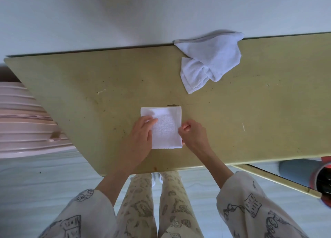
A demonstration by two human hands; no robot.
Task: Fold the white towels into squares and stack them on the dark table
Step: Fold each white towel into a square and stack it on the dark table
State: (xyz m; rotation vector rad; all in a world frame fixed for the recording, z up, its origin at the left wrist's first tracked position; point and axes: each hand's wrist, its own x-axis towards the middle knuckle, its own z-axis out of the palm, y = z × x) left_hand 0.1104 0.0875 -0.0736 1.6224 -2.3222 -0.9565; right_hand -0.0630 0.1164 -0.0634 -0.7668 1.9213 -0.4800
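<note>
Left hand (141, 135) lay flat on the folded towel (165, 128); right hand (192, 133) pinched its edge. A tug could have skewed the square.

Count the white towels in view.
2. A folded towel lies on the table under both hands, left hand and right hand. A crumpled towel sits at the far edge. The crumpled heap could hide another.

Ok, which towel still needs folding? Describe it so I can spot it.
Look along the table's far edge by the white wall, on the right. The loose towel lies crumpled there, untouched. Unlike the neat folded towel under both hands, it is rumpled and irregular.
</note>
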